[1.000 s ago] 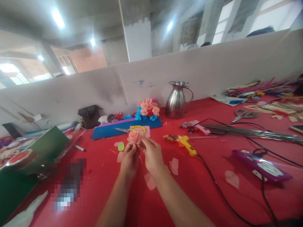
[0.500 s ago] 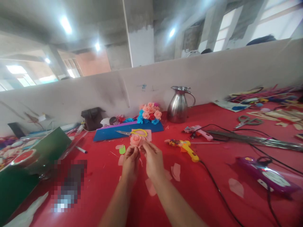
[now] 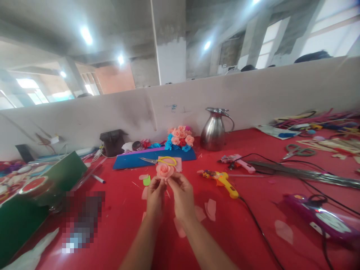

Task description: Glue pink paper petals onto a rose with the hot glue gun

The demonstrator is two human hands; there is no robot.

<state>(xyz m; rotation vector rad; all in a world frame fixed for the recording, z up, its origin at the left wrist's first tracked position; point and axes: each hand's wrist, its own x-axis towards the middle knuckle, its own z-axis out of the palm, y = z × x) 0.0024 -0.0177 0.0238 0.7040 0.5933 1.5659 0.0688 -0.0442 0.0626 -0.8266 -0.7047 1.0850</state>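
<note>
A pink paper rose (image 3: 164,170) is pinched at its base between my two hands, its layered petals facing up. My left hand (image 3: 155,193) is closed with thumb and fingertips under the bloom. From the other side my right hand (image 3: 181,191) grips the lower right of the same rose, fingers bent. Loose pink petal pieces (image 3: 210,209) lie on the red table around my wrists. Just beyond the rose, scissors with yellow handles (image 3: 168,161) rest on pink paper (image 3: 177,165). A small green piece (image 3: 146,180) sits left of my hands.
A yellow glue gun (image 3: 225,182) and a pink one (image 3: 239,163) lie to the right, cables trailing. A purple power strip (image 3: 306,213) is farther right. Behind stand a metal jug (image 3: 215,131) and a bunch of paper roses (image 3: 180,138). Green boards (image 3: 67,168) are at left.
The rose now faces more upward, its outer petals more visible and spread. My right fingers have moved down closer to its base. The view has shifted slightly.
</note>
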